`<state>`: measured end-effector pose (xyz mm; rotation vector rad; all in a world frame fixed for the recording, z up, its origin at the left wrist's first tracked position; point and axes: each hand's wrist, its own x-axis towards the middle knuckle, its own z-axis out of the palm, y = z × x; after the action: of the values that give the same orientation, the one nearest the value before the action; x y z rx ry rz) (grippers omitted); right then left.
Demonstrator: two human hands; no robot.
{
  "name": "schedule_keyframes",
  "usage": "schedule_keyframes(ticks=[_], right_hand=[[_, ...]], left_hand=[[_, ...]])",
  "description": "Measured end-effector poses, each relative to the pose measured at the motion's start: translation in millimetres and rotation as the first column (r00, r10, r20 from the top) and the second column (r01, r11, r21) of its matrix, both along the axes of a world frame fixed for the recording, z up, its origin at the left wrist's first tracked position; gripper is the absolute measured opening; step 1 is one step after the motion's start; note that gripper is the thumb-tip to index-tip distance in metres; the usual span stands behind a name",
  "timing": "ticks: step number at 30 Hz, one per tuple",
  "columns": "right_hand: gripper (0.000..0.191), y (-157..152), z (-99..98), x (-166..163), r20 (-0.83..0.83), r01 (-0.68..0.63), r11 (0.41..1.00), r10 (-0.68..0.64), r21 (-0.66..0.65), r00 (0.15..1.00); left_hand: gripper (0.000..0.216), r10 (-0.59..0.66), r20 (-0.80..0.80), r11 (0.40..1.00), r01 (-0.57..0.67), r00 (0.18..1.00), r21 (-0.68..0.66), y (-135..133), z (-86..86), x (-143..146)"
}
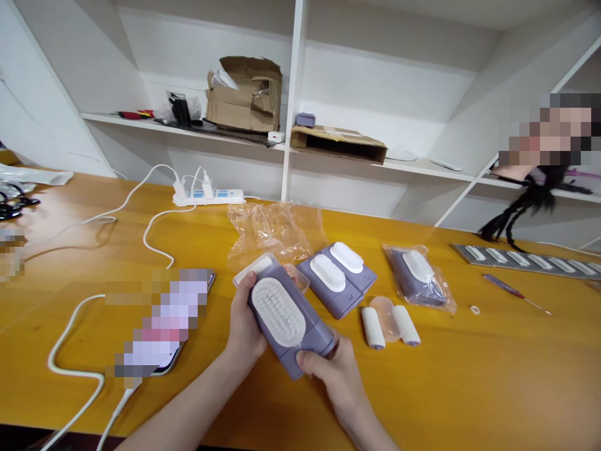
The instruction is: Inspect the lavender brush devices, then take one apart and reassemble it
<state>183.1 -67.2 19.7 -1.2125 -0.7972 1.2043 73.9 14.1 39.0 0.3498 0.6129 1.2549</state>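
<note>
Both hands hold a purple box-shaped device point(300, 335) with a white oval brush pad point(278, 311) on top, lifted a little above the wooden table point(469, 388). My left hand point(244, 326) is wrapped round its far left side, where a clear plastic lid point(256, 266) sticks out behind. My right hand point(331, 369) pinches its near lower end. Two more purple devices with white pads point(337, 275) lie side by side just beyond. Another one sits in a clear bag point(419, 279) to the right. Two small white cylinders point(389, 326) lie between them.
A crumpled clear plastic bag point(272, 228) lies behind the devices. A phone point(164, 326) and white cables point(75, 369) lie to the left, and a power strip point(209, 197) sits by the wall. A screwdriver point(511, 292) and a grey tray point(526, 260) are at right. A person point(539, 181) is at the far right.
</note>
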Motion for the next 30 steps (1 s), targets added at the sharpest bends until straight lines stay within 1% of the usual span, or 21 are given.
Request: schedule_keyframes(ticks=[2, 6, 8, 11, 13, 18, 21, 23, 25, 27, 28, 30], right_hand=[[0.013, -0.3, -0.5, -0.3, -0.019, -0.013, 1.0, 0.013, 0.022, 1.0], [0.012, -3.2, -1.6, -3.5, -0.037, 0.035, 0.998, -0.032, 0.059, 0.999], [0.012, -4.5, -2.4, -5.2, -0.054, 0.046, 0.996, -0.042, 0.072, 0.998], [0.013, -5.3, -5.8, -6.4, -0.069, 0.033, 0.995, -0.027, 0.094, 0.997], [0.013, -5.4, -10.0, -6.4, -0.075, 0.028, 0.993, -0.02, 0.111, 0.997], [0.01, -5.3, -21.8, -8.3, -0.084, 0.067, 0.991, -0.057, 0.117, 0.995], [0.013, -5.4, -25.2, -10.2, -0.053, 0.026, 0.995, -0.021, 0.098, 0.998], [0.019, -5.7, -23.6, -9.3, -0.04, -0.009, 0.996, 0.013, 0.088, 0.999], [0.024, -5.7, -17.8, -5.3, -0.042, -0.022, 0.994, 0.027, 0.105, 0.999], [0.022, -4.6, -8.5, 1.0, -0.007, -0.039, 0.989, 0.04, 0.144, 0.999], [0.027, -3.6, -3.2, 4.3, 0.038, -0.085, 0.986, 0.081, 0.144, 0.996], [0.036, -0.7, 7.0, 9.7, 0.122, -0.191, 0.976, 0.178, 0.102, 0.976]], left_hand=[[0.037, -0.006, 0.006, 1.0, 0.006, 1.0, -0.008, -0.6, -1.1, 0.5], [0.03, 0.065, -0.025, 0.997, -0.064, 0.998, 0.029, -0.7, -2.2, 0.4], [0.031, 0.077, -0.037, 0.996, -0.075, 0.996, 0.057, -0.6, -1.3, -0.5], [0.04, -0.013, -0.037, 0.997, 0.016, 0.999, 0.072, -0.4, 1.7, -2.3], [0.043, -0.071, -0.03, 0.995, 0.073, 0.997, 0.069, -0.2, 4.0, -2.9], [0.04, -0.097, 0.019, 0.992, 0.095, 0.995, 0.088, 2.2, 8.5, -4.2], [0.042, -0.103, 0.029, 0.989, 0.1, 0.994, 0.106, 5.0, 9.7, -7.1], [0.042, -0.093, 0.014, 0.99, 0.091, 0.996, 0.112, 6.4, 9.3, -9.8], [0.042, -0.074, -0.008, 0.991, 0.074, 0.997, 0.11, 7.0, 8.1, -12.2], [0.042, -0.032, -0.035, 0.995, 0.035, 0.999, 0.098, 7.1, 6.5, -13.5], [0.042, -0.008, -0.049, 0.996, 0.013, 0.999, 0.091, 7.1, 5.7, -13.6], [0.041, 0.023, -0.071, 0.997, -0.017, 0.997, 0.08, 7.0, 4.2, -13.0]])
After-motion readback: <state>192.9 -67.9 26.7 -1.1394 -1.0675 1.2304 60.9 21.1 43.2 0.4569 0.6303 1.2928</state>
